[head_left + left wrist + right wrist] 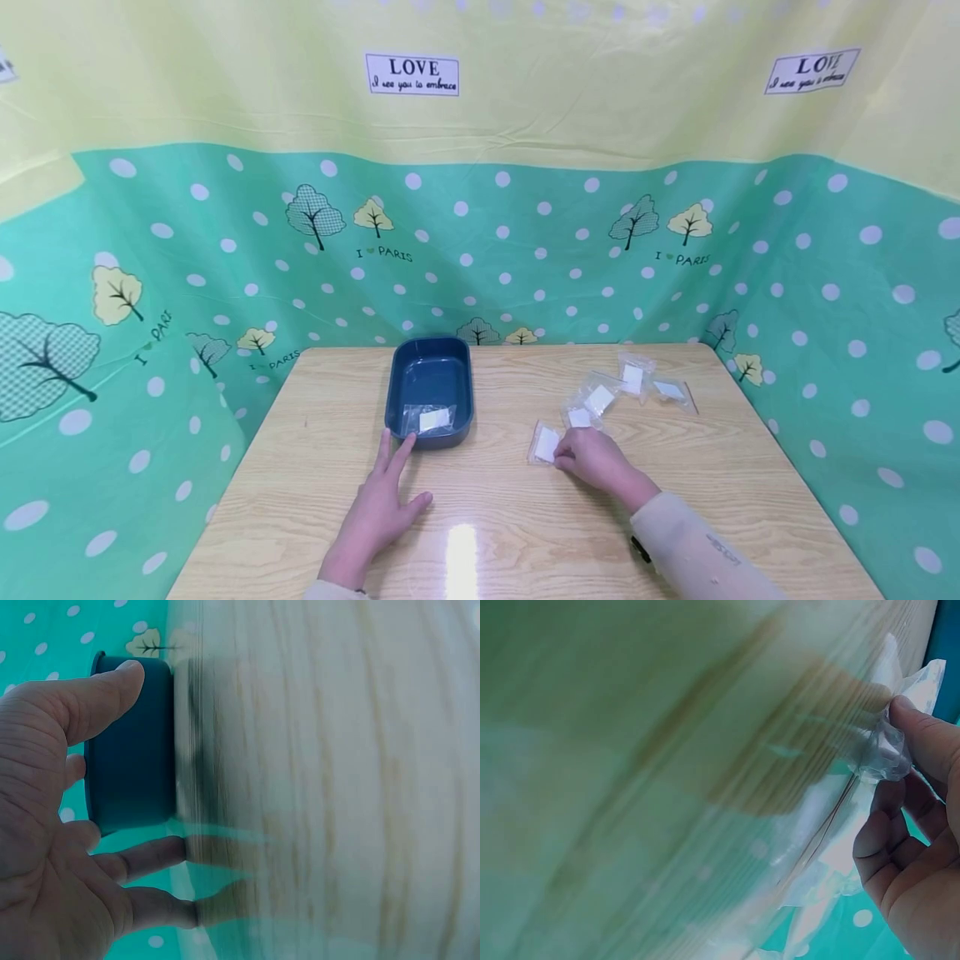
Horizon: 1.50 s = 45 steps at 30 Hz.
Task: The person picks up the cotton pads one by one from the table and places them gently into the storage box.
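Observation:
A dark blue tray [429,375] stands on the table at centre-left, and a small clear zip bag [433,419] with a white piece inside lies in its near end. My left hand [377,510] is at the tray's near left corner, fingers spread and fairly straight, with fingertips at the rim. In the left wrist view the thumb lies in front of the tray's side [135,750]. My right hand [597,458] pinches the edge of another clear zip bag [545,443] low over the table. Its crumpled plastic [889,750] shows between thumb and fingers in the right wrist view.
Several more clear bags with white pieces, among them one bag [600,398] and a red-edged bag [670,392], lie beyond my right hand. The wooden table [495,500] meets a green dotted curtain [517,250] at the back and sides.

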{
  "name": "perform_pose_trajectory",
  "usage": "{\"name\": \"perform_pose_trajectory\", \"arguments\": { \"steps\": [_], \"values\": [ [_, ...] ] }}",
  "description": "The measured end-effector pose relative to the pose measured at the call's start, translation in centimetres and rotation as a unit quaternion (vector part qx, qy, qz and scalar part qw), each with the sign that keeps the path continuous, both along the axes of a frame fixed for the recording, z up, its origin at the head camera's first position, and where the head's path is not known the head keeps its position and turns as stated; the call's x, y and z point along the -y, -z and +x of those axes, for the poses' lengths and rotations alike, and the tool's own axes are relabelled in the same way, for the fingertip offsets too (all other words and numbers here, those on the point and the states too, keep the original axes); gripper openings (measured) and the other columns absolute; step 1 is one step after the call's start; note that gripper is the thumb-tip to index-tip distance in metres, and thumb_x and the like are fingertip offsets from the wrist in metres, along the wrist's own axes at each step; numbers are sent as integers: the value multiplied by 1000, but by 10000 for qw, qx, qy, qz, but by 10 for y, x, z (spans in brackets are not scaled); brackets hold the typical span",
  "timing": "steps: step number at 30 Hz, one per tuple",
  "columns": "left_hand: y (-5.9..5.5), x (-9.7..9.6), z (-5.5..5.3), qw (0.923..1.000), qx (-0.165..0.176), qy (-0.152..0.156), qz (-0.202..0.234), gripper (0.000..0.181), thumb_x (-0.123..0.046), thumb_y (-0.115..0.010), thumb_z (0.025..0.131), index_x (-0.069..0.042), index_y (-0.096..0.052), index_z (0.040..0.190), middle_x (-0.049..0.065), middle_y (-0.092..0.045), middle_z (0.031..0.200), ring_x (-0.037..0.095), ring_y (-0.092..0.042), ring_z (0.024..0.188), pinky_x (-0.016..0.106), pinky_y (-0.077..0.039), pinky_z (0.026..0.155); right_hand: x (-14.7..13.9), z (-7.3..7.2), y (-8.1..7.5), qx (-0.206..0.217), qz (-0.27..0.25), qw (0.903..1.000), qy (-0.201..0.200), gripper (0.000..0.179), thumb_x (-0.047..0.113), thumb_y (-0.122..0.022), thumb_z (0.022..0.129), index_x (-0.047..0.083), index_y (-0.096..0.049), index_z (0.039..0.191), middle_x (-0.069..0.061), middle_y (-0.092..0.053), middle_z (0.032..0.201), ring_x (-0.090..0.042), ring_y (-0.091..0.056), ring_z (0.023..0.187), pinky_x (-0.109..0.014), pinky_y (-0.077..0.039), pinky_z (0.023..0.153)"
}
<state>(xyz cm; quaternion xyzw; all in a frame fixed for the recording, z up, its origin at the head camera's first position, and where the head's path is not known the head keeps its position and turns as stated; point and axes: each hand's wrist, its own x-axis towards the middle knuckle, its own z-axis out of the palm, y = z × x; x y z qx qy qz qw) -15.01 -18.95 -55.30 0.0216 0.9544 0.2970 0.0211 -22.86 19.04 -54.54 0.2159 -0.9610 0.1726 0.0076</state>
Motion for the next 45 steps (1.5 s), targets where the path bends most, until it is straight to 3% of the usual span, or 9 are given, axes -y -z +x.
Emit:
{"name": "perform_pose_trajectory", "arguments": {
  "steps": [10,18,24,30,33,38,45],
  "values": [
    [-1,0,0,10000,25,-27,-36,104,-43,-84,91,-35,-20,172,17,6,181,62,-47,143,82,-39,112,3,0,-2,183,-70,9996,212,5,17,-87,89,15,-83,92,0,-80,95,-21,-75,92,-43,-64,88],
    [-1,0,1,10000,-7,-16,-19,105,-42,-84,91,-35,-19,172,18,4,181,63,-47,143,81,-42,110,4,2,-2,205,-98,9994,242,4,18,-86,89,16,-83,92,1,-80,95,-21,-75,93,-43,-64,89],
    [0,1,1,10000,-29,-39,-12,105,-43,-85,90,-35,-21,172,17,3,182,63,-49,142,85,-36,112,3,2,-2,250,-149,9992,279,5,18,-86,89,16,-83,93,1,-79,95,-21,-75,93,-44,-64,89],
    [0,0,0,9999,76,-66,6,105,-43,-85,90,-36,-20,172,16,6,182,62,-47,144,85,-34,114,4,0,-1,493,-695,9958,336,5,22,-84,92,21,-84,97,7,-80,94,-9,-70,84,-31,-62,78],
    [0,-1,0,9999,95,-72,-13,105,-43,-84,91,-36,-19,172,16,7,182,62,-47,144,85,-34,113,7,-1,-4,858,-1405,9853,456,6,24,-82,94,23,-84,100,9,-78,95,-5,-64,81,-23,-56,70],
    [-1,-1,1,9999,94,-70,-33,104,-43,-84,91,-36,-19,172,16,7,182,62,-48,143,84,-36,113,15,-5,-13,1308,-2548,9552,750,13,28,-81,96,19,-84,105,3,-76,92,-10,-61,77,-22,-53,63],
    [-2,0,1,9999,75,-76,-28,104,-43,-84,91,-36,-19,172,16,6,182,62,-47,143,85,-34,113,27,-12,-25,1655,-3066,9318,1023,21,31,-78,98,17,-82,113,1,-79,97,-13,-68,87,-25,-59,75]
  ]
}}
